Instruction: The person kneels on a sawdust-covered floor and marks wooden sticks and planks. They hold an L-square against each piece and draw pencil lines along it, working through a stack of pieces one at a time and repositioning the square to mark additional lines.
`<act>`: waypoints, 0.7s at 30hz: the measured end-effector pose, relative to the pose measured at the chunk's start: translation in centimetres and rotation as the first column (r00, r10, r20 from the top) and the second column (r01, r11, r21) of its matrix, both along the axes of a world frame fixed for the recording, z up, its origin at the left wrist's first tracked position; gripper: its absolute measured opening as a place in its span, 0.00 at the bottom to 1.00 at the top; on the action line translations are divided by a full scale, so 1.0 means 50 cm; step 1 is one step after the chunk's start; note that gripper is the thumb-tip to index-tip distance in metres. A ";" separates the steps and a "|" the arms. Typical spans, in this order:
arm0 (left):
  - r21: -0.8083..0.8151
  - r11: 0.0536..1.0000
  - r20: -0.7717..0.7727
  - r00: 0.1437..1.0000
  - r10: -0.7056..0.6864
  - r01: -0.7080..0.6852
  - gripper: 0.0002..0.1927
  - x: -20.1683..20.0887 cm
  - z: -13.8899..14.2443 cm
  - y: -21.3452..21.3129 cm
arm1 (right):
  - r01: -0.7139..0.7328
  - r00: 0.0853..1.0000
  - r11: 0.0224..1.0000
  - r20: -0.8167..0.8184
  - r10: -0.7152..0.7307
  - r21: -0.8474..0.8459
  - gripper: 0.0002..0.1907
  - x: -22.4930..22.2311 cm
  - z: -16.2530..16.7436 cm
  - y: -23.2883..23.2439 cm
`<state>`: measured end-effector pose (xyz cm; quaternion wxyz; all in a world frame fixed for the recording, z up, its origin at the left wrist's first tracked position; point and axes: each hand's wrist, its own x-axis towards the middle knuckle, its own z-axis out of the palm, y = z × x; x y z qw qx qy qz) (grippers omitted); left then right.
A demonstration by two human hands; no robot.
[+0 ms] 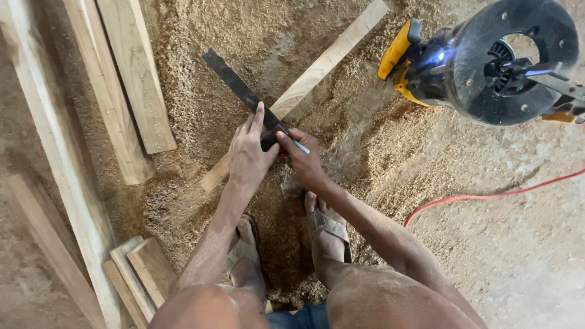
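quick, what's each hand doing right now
Left hand: fingers flat, pressing the dark metal square onto the wood strip.
Right hand: closed on a pen.

Left hand (248,152): laid flat, palm down, fingers stretched forward.
Right hand (303,159): closed in a pinch, wrist bent inward.
Forearms: both extended forward, brought together at the hands.
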<state>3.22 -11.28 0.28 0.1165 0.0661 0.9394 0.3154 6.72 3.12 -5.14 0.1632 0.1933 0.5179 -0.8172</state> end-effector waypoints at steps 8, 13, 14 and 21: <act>-0.038 0.999 0.039 0.999 0.020 -0.018 0.55 -0.013 0.004 0.010 | -0.021 0.999 0.990 -0.023 0.024 0.142 0.13 -0.005 0.008 0.011; -0.050 0.999 -0.001 1.000 0.019 -0.019 0.55 -0.019 0.008 0.010 | 0.002 0.999 0.993 -0.033 0.002 0.119 0.13 -0.012 -0.006 0.006; -0.060 0.998 0.033 0.999 0.026 -0.024 0.55 -0.021 0.009 0.010 | 0.004 0.999 0.995 -0.047 0.001 0.104 0.13 -0.014 -0.010 0.006; -0.063 0.998 0.011 1.000 0.011 -0.011 0.55 -0.017 0.003 0.008 | 0.009 0.999 0.999 -0.039 -0.008 0.033 0.14 -0.010 -0.024 0.007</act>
